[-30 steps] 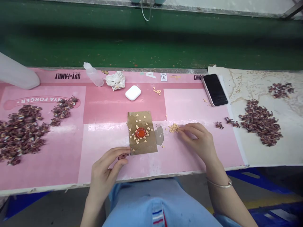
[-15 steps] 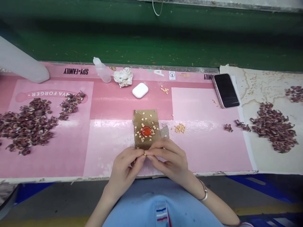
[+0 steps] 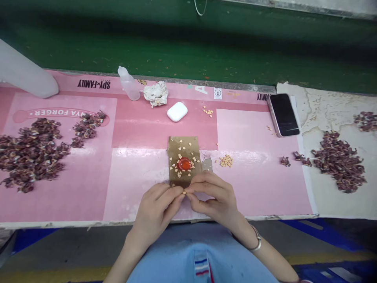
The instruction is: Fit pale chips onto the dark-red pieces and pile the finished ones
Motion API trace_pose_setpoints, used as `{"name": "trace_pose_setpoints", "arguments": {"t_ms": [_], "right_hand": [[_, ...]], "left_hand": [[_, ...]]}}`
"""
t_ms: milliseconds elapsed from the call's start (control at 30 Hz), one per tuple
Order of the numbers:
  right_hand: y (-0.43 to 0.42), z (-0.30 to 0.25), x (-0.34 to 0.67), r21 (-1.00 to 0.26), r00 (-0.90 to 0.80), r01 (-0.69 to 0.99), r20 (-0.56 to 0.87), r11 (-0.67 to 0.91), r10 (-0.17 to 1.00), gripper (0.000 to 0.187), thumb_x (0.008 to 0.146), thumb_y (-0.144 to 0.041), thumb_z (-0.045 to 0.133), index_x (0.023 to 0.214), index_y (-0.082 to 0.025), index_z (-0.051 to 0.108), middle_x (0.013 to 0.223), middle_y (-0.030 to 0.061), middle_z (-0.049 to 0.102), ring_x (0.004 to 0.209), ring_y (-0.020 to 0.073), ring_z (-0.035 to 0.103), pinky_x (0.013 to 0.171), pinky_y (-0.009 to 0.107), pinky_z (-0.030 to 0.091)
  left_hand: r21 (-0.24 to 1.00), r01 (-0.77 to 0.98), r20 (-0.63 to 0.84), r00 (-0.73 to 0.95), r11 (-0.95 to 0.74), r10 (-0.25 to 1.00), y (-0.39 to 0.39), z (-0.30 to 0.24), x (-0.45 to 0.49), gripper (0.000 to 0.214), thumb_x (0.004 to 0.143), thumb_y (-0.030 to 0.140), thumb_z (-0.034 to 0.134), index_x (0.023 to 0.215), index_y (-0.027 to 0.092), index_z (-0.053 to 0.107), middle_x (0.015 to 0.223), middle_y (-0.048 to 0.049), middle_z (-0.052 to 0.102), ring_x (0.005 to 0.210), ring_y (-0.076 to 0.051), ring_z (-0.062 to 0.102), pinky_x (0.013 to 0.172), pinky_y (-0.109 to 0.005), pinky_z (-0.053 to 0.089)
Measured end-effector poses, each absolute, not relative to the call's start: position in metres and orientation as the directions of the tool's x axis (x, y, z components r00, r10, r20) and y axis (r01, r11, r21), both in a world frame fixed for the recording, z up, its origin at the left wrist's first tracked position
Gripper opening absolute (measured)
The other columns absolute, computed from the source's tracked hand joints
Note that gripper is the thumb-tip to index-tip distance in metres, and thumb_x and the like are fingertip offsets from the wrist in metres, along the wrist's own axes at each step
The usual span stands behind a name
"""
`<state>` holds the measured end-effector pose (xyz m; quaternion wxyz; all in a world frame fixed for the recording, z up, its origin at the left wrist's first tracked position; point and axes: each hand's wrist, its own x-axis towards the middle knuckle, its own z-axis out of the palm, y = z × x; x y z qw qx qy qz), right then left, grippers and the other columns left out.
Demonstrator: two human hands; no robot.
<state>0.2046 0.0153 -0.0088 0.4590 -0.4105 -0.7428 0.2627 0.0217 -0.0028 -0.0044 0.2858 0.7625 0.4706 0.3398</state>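
My left hand (image 3: 157,210) and my right hand (image 3: 213,196) meet fingertip to fingertip at the near edge of a brown cardboard piece (image 3: 183,151). Both are closed in a pinch around a tiny tan piece (image 3: 184,192); a small dark item seems hidden under my left fingers. The cardboard carries a red blob (image 3: 184,164) ringed by scattered tan heart-shaped bits. A small heap of tan bits (image 3: 226,160) lies just right of the cardboard.
Piles of dark maroon pieces lie at the left (image 3: 32,151) and right (image 3: 340,161) on the pink mat (image 3: 250,129). At the back stand a squeeze bottle (image 3: 129,83), crumpled tissue (image 3: 156,93), white earbud case (image 3: 177,111) and phone (image 3: 284,114). A white container (image 3: 26,80) is far left.
My right hand left the heap of tan bits and came left to join my left hand at the cardboard's near edge. Both hands now pinch together.
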Motion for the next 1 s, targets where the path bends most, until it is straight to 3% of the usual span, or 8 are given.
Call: {"name": "trace_pose_setpoints", "arguments": {"t_ms": [133, 333, 500, 600, 733, 867, 1000], "right_hand": [[0.018, -0.011, 0.206, -0.764, -0.241, 0.388, 0.456, 0.516, 0.857, 0.01, 0.089, -0.011, 0.066, 0.087, -0.02, 0.069, 0.077, 0.0028, 0.071, 0.068, 0.0132, 0.069, 0.063, 0.024, 0.06], [0.022, -0.019, 0.214, -0.776, -0.198, 0.442, 0.403, 0.449, 0.893, 0.011, 0.089, -0.012, 0.068, 0.086, -0.022, 0.072, 0.08, 0.0034, 0.073, 0.069, 0.0147, 0.07, 0.059, 0.025, 0.058], [0.02, -0.023, 0.231, -0.7, -0.145, 0.568, 0.433, 0.433, 0.89, 0.012, 0.088, -0.011, 0.068, 0.088, -0.023, 0.071, 0.079, 0.0026, 0.071, 0.07, 0.0159, 0.067, 0.061, 0.028, 0.056], [0.012, -0.027, 0.241, -0.61, -0.313, 0.6, 0.418, 0.518, 0.853, 0.011, 0.091, -0.01, 0.067, 0.09, -0.022, 0.07, 0.079, 0.0028, 0.071, 0.071, 0.0159, 0.065, 0.064, 0.029, 0.055], [-0.009, -0.033, 0.244, -0.579, -0.538, 0.55, 0.306, 0.602, 0.785, 0.01, 0.099, -0.017, 0.061, 0.094, -0.019, 0.069, 0.082, 0.0041, 0.072, 0.075, 0.0159, 0.064, 0.068, 0.03, 0.054], [-0.025, -0.039, 0.24, -0.532, -0.591, 0.552, 0.294, 0.642, 0.751, 0.013, 0.102, -0.019, 0.059, 0.098, -0.018, 0.071, 0.083, 0.0035, 0.072, 0.076, 0.0159, 0.061, 0.069, 0.029, 0.052], [-0.027, -0.042, 0.235, -0.477, -0.639, 0.556, 0.279, 0.681, 0.717, 0.017, 0.1, -0.012, 0.058, 0.088, -0.016, 0.069, 0.077, 0.0029, 0.069, 0.071, 0.0154, 0.058, 0.064, 0.029, 0.048]], "left_hand": [[0.738, 0.543, 0.256, 0.324, -0.401, 0.911, -0.003, -0.006, 0.021, 0.025, 0.106, 0.025, 0.045, 0.095, 0.018, 0.067, 0.069, -0.0004, 0.066, 0.059, -0.012, 0.059, 0.054, -0.022, 0.047], [0.813, 0.501, 0.169, 0.287, -0.298, 0.943, -0.006, -0.007, 0.02, 0.02, 0.103, 0.024, 0.051, 0.098, 0.02, 0.069, 0.077, -0.001, 0.074, 0.064, -0.013, 0.067, 0.06, -0.022, 0.054], [0.819, 0.547, 0.137, 0.109, -0.175, 0.985, -0.007, -0.008, -0.001, 0.014, 0.098, 0.018, 0.056, 0.095, 0.02, 0.07, 0.082, -0.0009, 0.077, 0.067, -0.012, 0.069, 0.059, -0.019, 0.052], [0.802, 0.591, 0.09, 0.032, -0.091, 0.995, -0.009, -0.012, -0.016, 0.013, 0.097, 0.023, 0.058, 0.095, 0.021, 0.071, 0.083, -0.0009, 0.077, 0.067, -0.013, 0.069, 0.057, -0.019, 0.052], [0.787, 0.616, 0.065, -0.066, -0.01, 0.996, -0.013, -0.017, -0.022, 0.011, 0.094, 0.028, 0.063, 0.1, 0.022, 0.07, 0.083, 0.0007, 0.076, 0.066, -0.012, 0.068, 0.055, -0.019, 0.051], [0.8, 0.6, 0.064, -0.047, -0.023, 0.997, -0.014, -0.017, -0.015, 0.009, 0.094, 0.026, 0.062, 0.096, 0.023, 0.069, 0.079, 0.0019, 0.071, 0.063, -0.012, 0.063, 0.061, -0.021, 0.052], [0.823, 0.564, 0.071, 0.016, -0.068, 0.997, -0.014, -0.013, -0.009, 0.011, 0.094, 0.019, 0.061, 0.099, 0.024, 0.07, 0.075, 0.0035, 0.065, 0.063, -0.011, 0.059, 0.061, -0.019, 0.051]]}}
